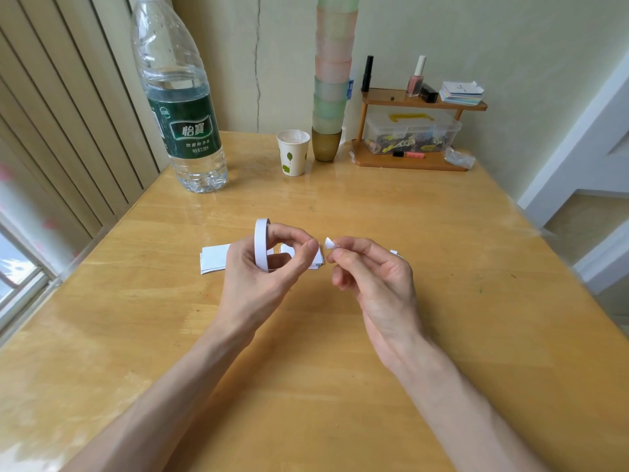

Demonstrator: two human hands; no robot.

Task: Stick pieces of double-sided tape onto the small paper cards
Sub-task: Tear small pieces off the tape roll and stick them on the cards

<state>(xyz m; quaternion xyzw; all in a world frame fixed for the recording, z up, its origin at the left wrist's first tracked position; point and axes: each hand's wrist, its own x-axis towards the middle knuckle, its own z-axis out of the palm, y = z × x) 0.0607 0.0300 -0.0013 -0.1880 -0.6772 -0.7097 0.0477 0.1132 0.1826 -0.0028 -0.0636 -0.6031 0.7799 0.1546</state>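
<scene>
My left hand (262, 267) holds a white roll of double-sided tape (261, 245) upright above the table, fingers curled through and around the ring. To its right, my right hand (371, 270) pinches a small torn piece of white tape (329, 243) between thumb and forefinger. Small white paper cards (213, 258) lie flat on the wooden table (306, 335) just behind my left hand, partly hidden by it. More cards (318, 260) peek out between the two hands. A tiny white scrap (394, 253) shows behind my right hand.
A large water bottle (180, 97) stands at the back left. A paper cup (292, 152) and a tall stack of plastic cups (332, 80) stand at the back centre. A wooden shelf (415, 131) with a plastic box and cosmetics is at the back right.
</scene>
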